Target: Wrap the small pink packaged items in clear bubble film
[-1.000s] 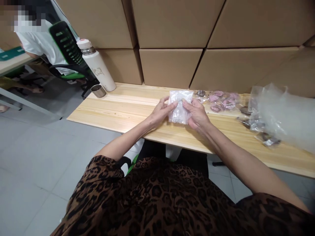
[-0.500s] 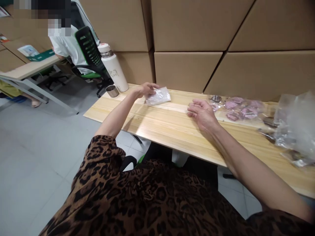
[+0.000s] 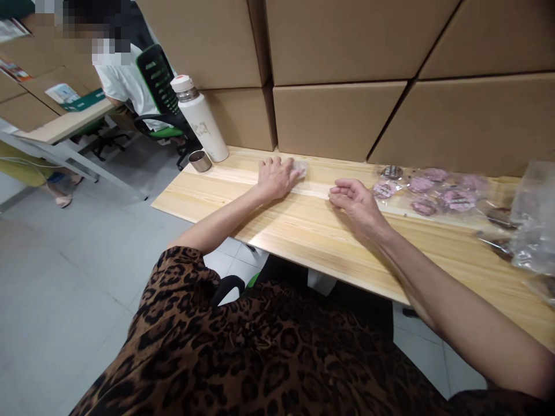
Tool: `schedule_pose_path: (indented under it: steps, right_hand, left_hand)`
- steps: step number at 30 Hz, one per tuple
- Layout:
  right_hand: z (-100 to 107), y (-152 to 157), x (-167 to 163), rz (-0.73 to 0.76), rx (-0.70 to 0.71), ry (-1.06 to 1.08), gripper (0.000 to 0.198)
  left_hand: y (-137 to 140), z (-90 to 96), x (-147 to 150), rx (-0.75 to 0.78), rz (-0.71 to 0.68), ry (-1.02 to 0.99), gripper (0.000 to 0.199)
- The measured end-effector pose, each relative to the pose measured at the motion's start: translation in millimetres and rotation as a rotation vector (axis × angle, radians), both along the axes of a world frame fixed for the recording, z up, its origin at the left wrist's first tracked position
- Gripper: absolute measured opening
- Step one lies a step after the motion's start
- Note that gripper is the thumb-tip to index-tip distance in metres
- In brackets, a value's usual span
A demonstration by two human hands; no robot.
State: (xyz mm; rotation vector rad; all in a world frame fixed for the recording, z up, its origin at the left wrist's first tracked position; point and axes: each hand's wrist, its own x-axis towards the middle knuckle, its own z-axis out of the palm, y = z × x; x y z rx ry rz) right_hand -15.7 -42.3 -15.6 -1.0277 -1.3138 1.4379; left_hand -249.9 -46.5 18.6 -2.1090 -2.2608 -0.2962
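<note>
My left hand [image 3: 276,178] lies palm down over a clear plastic bag [image 3: 300,167], its fingers spread and slightly bent. Most of the bag is hidden beneath the palm, with only its right end showing. Just above the table, my right hand [image 3: 353,202] is turned sideways, its fingers loosely curved and nothing visible in them. Right of that hand, several clear packets with pink round items [image 3: 459,199] lie in a cluster. A packet with a dark label [image 3: 392,172] sits at the cluster's back left.
On the wooden table [image 3: 260,216], a white thermos bottle [image 3: 203,124] and a metal cup [image 3: 200,161] stand at the left end. Cardboard boxes [image 3: 338,118] line the back. Clear bags [image 3: 537,219] are piled far right. A person in a white top [image 3: 125,75] sits back left.
My left hand has moved right and turned palm down over the clear bag, which it earlier held by its left side. My right hand has barely moved. The view has shifted slightly.
</note>
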Motion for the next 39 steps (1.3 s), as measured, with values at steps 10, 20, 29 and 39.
schedule_pose_path:
  steps: [10, 20, 29, 39]
  right_hand:
    - [5.8, -4.7, 4.9, 0.043, -0.038, -0.027, 0.048]
    - [4.4, -4.7, 6.4, 0.064, -0.036, -0.05, 0.047]
    - [5.6, -7.6, 9.7, 0.104, -0.028, -0.067, 0.046]
    - [3.6, -9.2, 11.8, 0.113, -0.013, -0.068, 0.04]
  left_hand:
    - [26.5, 13.8, -67.3, -0.218, -0.335, 0.005, 0.064]
    - [-1.5, 22.2, -53.8, -0.207, -0.279, -0.149, 0.048]
    - [8.0, -4.0, -56.1, -0.006, -0.204, -0.184, 0.048]
    - [31.6, -14.7, -51.6, -0.091, -0.122, -0.019, 0.07]
